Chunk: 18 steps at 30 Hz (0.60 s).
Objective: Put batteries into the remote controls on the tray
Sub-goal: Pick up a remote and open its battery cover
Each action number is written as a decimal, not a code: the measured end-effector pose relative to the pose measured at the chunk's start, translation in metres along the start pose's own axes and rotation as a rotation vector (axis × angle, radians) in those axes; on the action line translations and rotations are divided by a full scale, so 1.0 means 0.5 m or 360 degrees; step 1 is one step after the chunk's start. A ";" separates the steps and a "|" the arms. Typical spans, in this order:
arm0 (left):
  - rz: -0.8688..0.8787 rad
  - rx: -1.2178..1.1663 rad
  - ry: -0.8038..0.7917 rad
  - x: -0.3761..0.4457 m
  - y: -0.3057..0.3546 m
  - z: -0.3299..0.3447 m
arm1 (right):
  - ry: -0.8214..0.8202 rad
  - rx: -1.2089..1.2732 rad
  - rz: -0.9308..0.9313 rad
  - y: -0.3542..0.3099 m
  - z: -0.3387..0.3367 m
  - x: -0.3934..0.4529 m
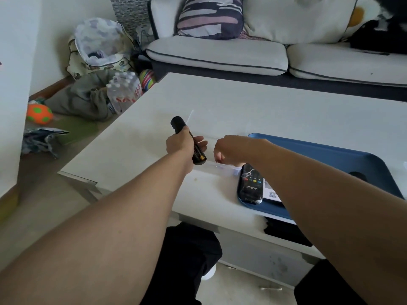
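Note:
My left hand (179, 142) grips a black remote control (178, 123) above the white table, its battery bay turned up with a battery (200, 155) showing at the near end. My right hand (229, 149) reaches down into a clear plastic box (229, 170) just right of it, fingers curled; what they hold is hidden. A second black remote (252, 184), wrapped in clear film, lies on the blue tray (330, 150) beside a white leaflet (272, 192). My right forearm covers much of the tray.
The white coffee table (242, 102) stretches ahead, its near-left corner chipped. A white sofa (220, 53) with a striped cushion stands behind it. On the floor at left lie a pack of water bottles (123, 93), bags, clothes and an orange ball (39, 114).

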<state>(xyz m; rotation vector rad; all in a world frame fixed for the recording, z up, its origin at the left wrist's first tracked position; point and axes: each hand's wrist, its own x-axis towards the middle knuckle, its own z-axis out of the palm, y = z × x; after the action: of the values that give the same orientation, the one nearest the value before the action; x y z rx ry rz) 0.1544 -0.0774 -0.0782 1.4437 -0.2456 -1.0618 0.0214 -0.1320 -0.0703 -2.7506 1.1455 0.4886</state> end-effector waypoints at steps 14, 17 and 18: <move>-0.0134 -0.0265 -0.0565 -0.083 0.030 0.087 | 0.0527 0.2951 0.0606 0.125 -0.040 -0.226; -0.0111 -0.0246 -0.0590 -0.099 0.025 0.114 | 0.0333 0.2699 0.0567 0.124 -0.023 -0.238; -0.0102 -0.0247 -0.0579 -0.101 0.022 0.124 | 0.0265 0.2621 0.0514 0.122 -0.013 -0.241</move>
<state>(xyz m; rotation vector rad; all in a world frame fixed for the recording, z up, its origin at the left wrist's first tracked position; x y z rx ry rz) 0.0871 -0.0862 -0.0342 1.1201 -0.3696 -1.3649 -0.0998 -0.0961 -0.0223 -1.1754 1.1441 -0.5155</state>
